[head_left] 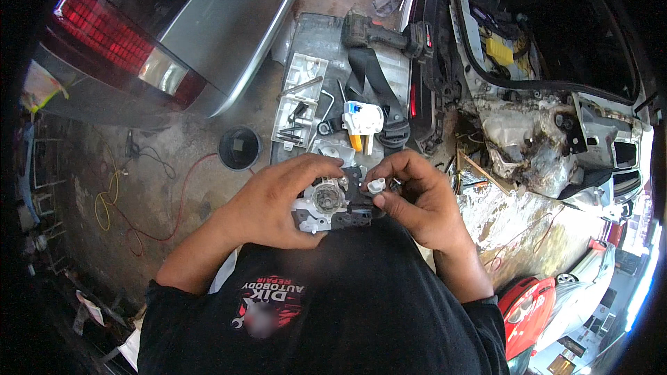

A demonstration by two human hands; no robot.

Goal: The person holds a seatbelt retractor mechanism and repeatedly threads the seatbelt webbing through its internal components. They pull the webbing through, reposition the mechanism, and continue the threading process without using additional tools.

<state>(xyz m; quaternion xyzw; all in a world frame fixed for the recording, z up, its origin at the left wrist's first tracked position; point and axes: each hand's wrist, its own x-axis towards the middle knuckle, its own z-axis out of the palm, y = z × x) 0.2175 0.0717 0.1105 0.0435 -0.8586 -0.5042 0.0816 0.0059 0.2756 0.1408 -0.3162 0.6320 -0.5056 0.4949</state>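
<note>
My left hand (278,198) is wrapped round a metal and plastic mechanism, whose round greasy housing (327,197) faces up close to my shirt. Between the thumb and finger of my right hand (420,201) is a small white plastic piece (376,185), just right of the mechanism. Beyond my hands, on a grey work surface (316,31), lies a white plastic housing (363,119) with blue and orange parts. A black seat belt strap (375,76) runs behind it. Left of these sits a white divided tray (300,97) with small tools, and a bent hex key (326,105) lies beside it.
A cordless power tool (382,33) rests at the far end of the surface. A dark bucket (240,148) stands on the floor to the left, near red and yellow hoses (182,201). A silver car (215,35) flanks the left; a stripped car body (535,132) flanks the right.
</note>
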